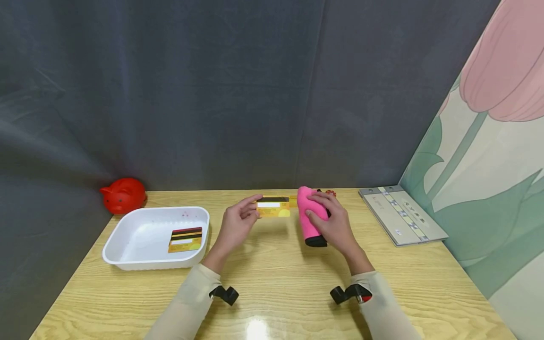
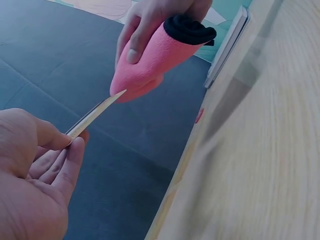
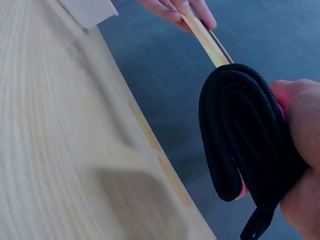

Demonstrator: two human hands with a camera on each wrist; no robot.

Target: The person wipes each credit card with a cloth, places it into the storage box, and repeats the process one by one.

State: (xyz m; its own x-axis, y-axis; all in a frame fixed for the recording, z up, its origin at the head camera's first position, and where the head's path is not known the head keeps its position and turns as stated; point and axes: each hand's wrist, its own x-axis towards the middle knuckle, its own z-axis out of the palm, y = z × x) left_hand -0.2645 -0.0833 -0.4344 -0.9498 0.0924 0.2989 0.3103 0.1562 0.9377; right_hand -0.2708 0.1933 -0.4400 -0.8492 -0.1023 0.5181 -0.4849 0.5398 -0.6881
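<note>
My left hand (image 1: 239, 222) pinches a yellow bank-type card (image 1: 273, 207) with a black stripe and a white strip, held above the table. Another yellow card edge (image 1: 293, 201) shows between it and the pink cloth. In the left wrist view the card (image 2: 92, 117) is seen almost edge-on, its far end close to the cloth; whether they touch I cannot tell. My right hand (image 1: 333, 219) grips a folded pink cloth (image 1: 307, 212), off the table. The right wrist view shows the cloth's black folded end (image 3: 245, 135), with a small black loop (image 3: 257, 225) hanging below.
To the left, a white plastic tray (image 1: 146, 264) holds yellow striped cards (image 1: 185, 240). A red piggy bank (image 1: 124, 196) stands behind it. A grey album-like book (image 1: 401, 215) lies at the right by the wall. Behind the right hand is a small red disc (image 1: 331, 193).
</note>
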